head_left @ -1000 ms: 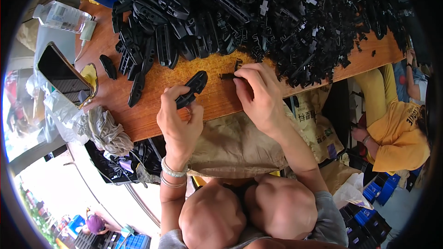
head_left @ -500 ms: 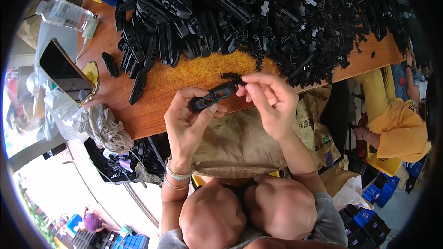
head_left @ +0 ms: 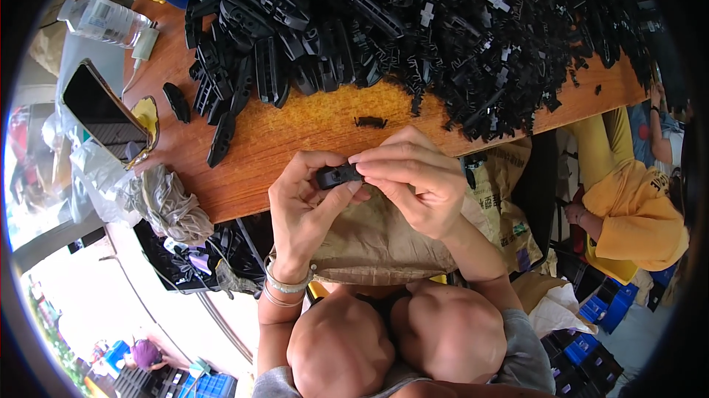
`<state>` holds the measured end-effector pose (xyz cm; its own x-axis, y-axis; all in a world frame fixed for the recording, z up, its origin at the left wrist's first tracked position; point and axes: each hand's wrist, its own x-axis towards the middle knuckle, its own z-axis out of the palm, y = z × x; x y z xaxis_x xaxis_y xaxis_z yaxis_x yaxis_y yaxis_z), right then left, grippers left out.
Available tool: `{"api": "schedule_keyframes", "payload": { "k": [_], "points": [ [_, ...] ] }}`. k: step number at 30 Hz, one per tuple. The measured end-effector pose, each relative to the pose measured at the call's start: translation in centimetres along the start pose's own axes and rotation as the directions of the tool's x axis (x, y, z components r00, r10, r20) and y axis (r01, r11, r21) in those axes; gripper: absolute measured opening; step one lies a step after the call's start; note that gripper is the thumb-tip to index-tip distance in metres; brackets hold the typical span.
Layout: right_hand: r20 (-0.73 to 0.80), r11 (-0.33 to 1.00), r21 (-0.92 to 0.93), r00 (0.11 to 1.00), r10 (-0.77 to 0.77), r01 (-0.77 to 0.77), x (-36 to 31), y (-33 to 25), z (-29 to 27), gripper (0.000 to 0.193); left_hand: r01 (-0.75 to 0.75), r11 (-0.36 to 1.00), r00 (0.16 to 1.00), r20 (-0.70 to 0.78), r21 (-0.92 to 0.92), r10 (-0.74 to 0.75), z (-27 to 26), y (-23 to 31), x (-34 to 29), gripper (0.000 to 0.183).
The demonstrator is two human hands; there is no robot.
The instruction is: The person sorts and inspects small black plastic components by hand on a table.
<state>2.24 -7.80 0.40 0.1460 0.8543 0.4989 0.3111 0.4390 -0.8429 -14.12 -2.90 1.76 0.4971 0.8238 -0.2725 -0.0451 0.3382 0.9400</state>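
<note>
My left hand and my right hand meet over the near edge of a wooden table. Between their fingertips they pinch one long black plastic part, of which only a short stretch shows. A small black clip lies alone on the wood just beyond my hands. A big heap of black plastic parts covers the far half of the table. A brown paper sack hangs open below my hands, above my knees.
A phone, a clear plastic bottle and crumpled bags sit at the table's left end. Loose long black parts lie near them. Another person in yellow sits at the right. Crates stand on the floor.
A second ago my hands were lower on the table, the left holding the black part, the right near the wood. Both have since lifted toward me and closed together on the part.
</note>
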Motion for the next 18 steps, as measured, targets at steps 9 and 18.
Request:
{"api": "schedule_keyframes", "payload": {
  "k": [9,18],
  "points": [
    [0.004,0.963,-0.253,0.995,-0.096,0.094,0.1,0.3,0.2,0.023,0.101,0.985,0.995,0.021,-0.139,-0.099,-0.1,0.6,0.1,0.029],
    [0.095,0.872,-0.022,0.867,0.488,-0.489,-0.1,-1.6,-0.5,0.028,-0.070,0.998,0.995,-0.075,0.009,0.070,0.1,-0.1,-0.1,0.023]
  ]
}}
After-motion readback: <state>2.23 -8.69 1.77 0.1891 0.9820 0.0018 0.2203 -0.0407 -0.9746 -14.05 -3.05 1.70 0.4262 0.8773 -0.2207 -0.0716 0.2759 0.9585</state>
